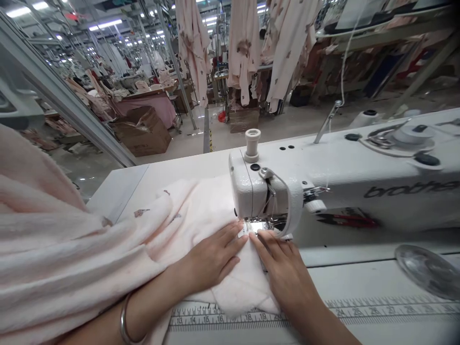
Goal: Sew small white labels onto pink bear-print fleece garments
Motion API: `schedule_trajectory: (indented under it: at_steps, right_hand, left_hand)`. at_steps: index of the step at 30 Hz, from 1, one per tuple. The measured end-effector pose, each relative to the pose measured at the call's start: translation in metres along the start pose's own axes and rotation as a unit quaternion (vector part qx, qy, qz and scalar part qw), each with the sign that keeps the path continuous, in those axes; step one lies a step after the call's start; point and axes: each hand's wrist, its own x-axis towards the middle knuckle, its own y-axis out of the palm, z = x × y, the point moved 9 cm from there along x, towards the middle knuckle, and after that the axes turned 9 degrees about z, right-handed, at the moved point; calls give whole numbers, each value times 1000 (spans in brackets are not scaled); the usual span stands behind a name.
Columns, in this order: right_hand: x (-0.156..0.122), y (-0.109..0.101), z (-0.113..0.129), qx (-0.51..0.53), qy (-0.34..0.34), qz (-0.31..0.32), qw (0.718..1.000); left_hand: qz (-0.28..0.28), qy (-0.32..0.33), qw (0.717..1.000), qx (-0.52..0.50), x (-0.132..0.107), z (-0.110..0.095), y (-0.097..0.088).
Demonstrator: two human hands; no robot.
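Pale pink plush fabric [179, 225] with small brown motifs spreads over the left of the machine bed and under the sewing machine's [273, 177] head. My left hand [213, 256] lies flat on it, fingers stretched towards the lit presser foot [257, 225]. A small white label [243, 231] shows beside those fingertips. On the other side of the foot, my right hand [283, 263] rests with extended fingers on the fabric's right edge, thumb close to my left fingertips. The needle point is hidden in the glare.
A printed ruler [377, 311] runs along the front table edge. Red-handled snips [348, 220] lie beneath the machine arm, and a clear round dish [427, 270] sits at right. Pink garments [244, 48] hang beyond the table; a cardboard box [143, 132] stands on the floor.
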Motion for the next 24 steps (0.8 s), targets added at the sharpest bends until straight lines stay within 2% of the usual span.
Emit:
schedule_trajectory:
  at_steps: [6, 14, 24]
  right_hand:
    - [-1, 2, -1, -14, -5, 6, 1000]
    - [-2, 3, -1, -19, 5, 2, 1000]
    - [-6, 10, -7, -8, 36, 34, 999]
  left_hand:
    - [8, -2, 1000, -7, 1, 2, -1]
    - [-24, 10, 999, -18, 0, 4, -6]
    - [11, -34, 999, -21, 11, 26, -2]
